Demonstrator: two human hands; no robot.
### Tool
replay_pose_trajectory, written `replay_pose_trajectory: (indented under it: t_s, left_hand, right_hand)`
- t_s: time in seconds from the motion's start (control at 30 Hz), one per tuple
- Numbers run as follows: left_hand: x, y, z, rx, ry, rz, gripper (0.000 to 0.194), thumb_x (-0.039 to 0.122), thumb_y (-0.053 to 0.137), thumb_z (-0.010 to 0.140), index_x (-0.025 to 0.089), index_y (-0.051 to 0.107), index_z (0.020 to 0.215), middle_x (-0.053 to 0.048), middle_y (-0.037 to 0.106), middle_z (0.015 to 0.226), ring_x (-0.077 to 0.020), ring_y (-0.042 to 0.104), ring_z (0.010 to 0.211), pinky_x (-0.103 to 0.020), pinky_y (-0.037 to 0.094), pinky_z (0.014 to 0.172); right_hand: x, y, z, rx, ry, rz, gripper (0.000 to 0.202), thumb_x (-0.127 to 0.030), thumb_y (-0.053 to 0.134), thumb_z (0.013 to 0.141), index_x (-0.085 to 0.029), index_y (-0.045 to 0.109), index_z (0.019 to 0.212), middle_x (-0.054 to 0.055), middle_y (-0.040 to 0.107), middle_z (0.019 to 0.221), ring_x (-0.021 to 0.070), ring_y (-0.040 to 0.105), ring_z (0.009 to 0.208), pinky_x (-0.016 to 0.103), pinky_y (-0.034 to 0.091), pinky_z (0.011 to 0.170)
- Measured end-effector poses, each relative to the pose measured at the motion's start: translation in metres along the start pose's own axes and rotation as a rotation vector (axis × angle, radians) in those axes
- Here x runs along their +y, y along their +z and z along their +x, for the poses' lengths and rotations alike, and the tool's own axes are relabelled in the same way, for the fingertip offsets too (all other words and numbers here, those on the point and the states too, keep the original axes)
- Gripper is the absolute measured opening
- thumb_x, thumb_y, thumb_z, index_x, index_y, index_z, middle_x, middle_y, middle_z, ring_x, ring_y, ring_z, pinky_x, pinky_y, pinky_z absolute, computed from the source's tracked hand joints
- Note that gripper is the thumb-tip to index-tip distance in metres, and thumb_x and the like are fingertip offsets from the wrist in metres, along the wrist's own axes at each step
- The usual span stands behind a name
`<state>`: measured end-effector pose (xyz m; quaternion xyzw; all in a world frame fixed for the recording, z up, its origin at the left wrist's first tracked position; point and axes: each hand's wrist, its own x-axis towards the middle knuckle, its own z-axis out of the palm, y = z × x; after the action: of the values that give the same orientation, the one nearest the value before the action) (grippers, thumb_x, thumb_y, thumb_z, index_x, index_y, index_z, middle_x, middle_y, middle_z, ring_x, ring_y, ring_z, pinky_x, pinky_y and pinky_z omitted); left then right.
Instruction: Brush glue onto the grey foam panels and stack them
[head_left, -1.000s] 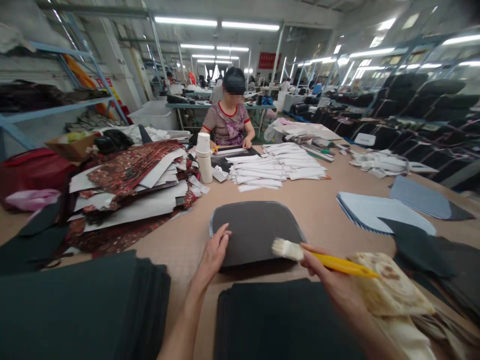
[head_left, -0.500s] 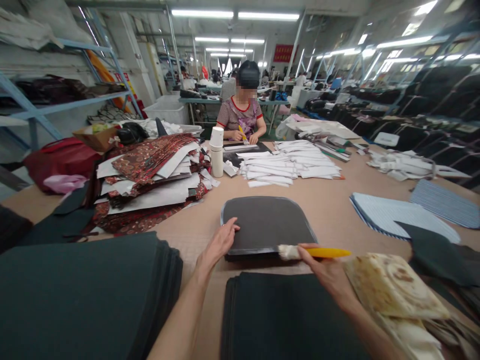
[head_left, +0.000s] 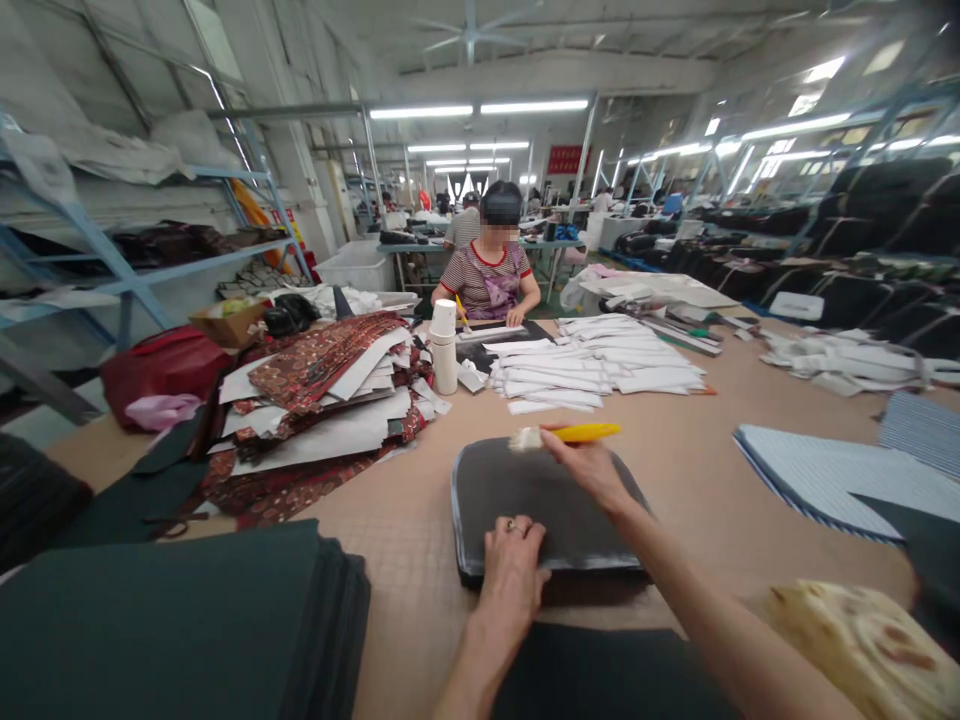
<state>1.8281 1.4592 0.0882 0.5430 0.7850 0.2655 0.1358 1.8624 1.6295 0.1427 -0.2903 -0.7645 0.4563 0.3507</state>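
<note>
A dark grey panel (head_left: 592,520) with rounded far corners and pale, wet-looking edges lies on top of a thin stack on the table. My left hand (head_left: 514,560) rests on its near part, fingers bent against the surface and a ring on one of them. Over the panel's far edge, my right hand (head_left: 589,465) grips a brush (head_left: 589,433) by its yellow handle. The whitish bristles point left, at the far edge; whether they touch it I cannot tell. Dark green sheets (head_left: 600,665) lie stacked nearest me, partly behind my forearms.
At left stand a tall dark green stack (head_left: 172,620) and a pile of red patterned pieces (head_left: 322,370). White strips (head_left: 600,360) and a white bottle (head_left: 444,360) lie beyond. A stained yellowish block (head_left: 862,635) sits at right. A co-worker (head_left: 491,275) sits opposite with another brush.
My right hand has carried the brush from the panel's near edge to its far edge. My left hand has shifted from the left side onto the near middle. The view has tilted up.
</note>
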Motion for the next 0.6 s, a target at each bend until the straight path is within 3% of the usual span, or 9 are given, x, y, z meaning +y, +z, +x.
replay_pose_trajectory:
  t_s: [0.13, 0.23, 0.33, 0.5, 0.6]
  left_hand:
    - [-0.003, -0.001, -0.001, -0.014, -0.019, -0.012, 0.035, 0.016, 0.054, 0.074, 0.023, 0.055, 0.109, -0.004, 0.055, 0.12, -0.0262, 0.046, 0.107, -0.043, 0.04, 0.089]
    - [-0.005, 0.003, -0.001, -0.051, -0.041, -0.058, 0.034, 0.016, 0.053, 0.073, 0.022, 0.055, 0.107, -0.005, 0.053, 0.123, -0.027, 0.043, 0.109, -0.044, 0.037, 0.092]
    - [-0.006, 0.006, 0.001, -0.063, -0.058, -0.078, 0.035, 0.016, 0.054, 0.071, 0.021, 0.056, 0.105, -0.006, 0.051, 0.124, -0.0276, 0.042, 0.11, -0.046, 0.036, 0.093]
    - [-0.005, 0.005, 0.001, -0.049, -0.042, -0.081, 0.032, 0.016, 0.055, 0.07, 0.021, 0.057, 0.102, -0.006, 0.052, 0.122, -0.0274, 0.043, 0.108, -0.045, 0.037, 0.091]
    - [-0.005, 0.002, 0.001, -0.035, -0.032, -0.075, 0.032, 0.016, 0.056, 0.07, 0.021, 0.058, 0.102, -0.006, 0.053, 0.12, -0.027, 0.044, 0.107, -0.044, 0.038, 0.09]
  right_hand:
    - [0.004, 0.065, 0.039, -0.252, -0.09, 0.046, 0.038, -0.044, 0.06, 0.069, -0.016, 0.069, 0.093, 0.002, 0.067, 0.073, 0.0155, 0.06, 0.062, 0.028, 0.048, 0.061]
    - [0.016, 0.078, 0.057, -0.328, -0.116, 0.018, 0.031, -0.038, 0.063, 0.065, -0.017, 0.07, 0.087, 0.003, 0.07, 0.082, 0.0169, 0.063, 0.073, 0.029, 0.05, 0.07]
    - [0.036, 0.054, 0.071, -0.269, -0.1, -0.079, 0.025, -0.033, 0.061, 0.065, -0.018, 0.069, 0.083, 0.003, 0.07, 0.083, 0.0188, 0.064, 0.078, 0.031, 0.049, 0.075]
    - [0.06, -0.017, 0.087, -0.036, -0.036, -0.318, 0.02, -0.034, 0.059, 0.069, -0.019, 0.069, 0.078, 0.004, 0.067, 0.068, 0.0249, 0.065, 0.073, 0.036, 0.049, 0.07]
    - [0.063, -0.034, 0.084, -0.005, -0.05, -0.387, 0.023, -0.037, 0.059, 0.078, -0.018, 0.068, 0.087, 0.002, 0.067, 0.074, 0.0214, 0.064, 0.076, 0.034, 0.05, 0.07]
